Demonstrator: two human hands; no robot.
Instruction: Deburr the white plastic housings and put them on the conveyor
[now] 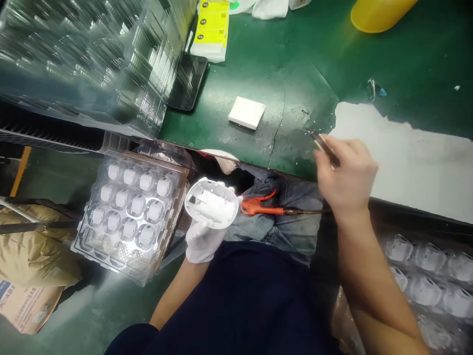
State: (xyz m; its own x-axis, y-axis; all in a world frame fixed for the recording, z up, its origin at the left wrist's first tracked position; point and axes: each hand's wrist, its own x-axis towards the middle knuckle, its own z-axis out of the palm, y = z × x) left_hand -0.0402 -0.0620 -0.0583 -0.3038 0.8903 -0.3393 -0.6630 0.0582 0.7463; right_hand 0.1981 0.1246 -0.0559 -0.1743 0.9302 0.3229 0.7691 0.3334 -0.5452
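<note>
My left hand (pixel 201 244), in a white glove, holds a white oval plastic shell (pixel 212 204) over my lap. The shell's hollow inner side faces up, showing moulded ribs and a small dark slot. Bare and a little blurred, my right hand (pixel 349 170) is closed around a slim dark tool (pixel 327 149) above the front edge of the green table (pixel 295 64). The tool's tip points away to the left; its exact kind cannot be made out. A white block (pixel 247 113) lies on the table between and beyond the hands.
Clear trays of white parts stand at left (pixel 129 212) and lower right (pixel 428 286). An orange air blow gun (pixel 262 205) rests on my lap. Stacked clear trays (pixel 92 64), a phone (pixel 189 84), yellow labels (pixel 212 22), a yellow container (pixel 380 15) and a pale sheet (pixel 406 158) occupy the table.
</note>
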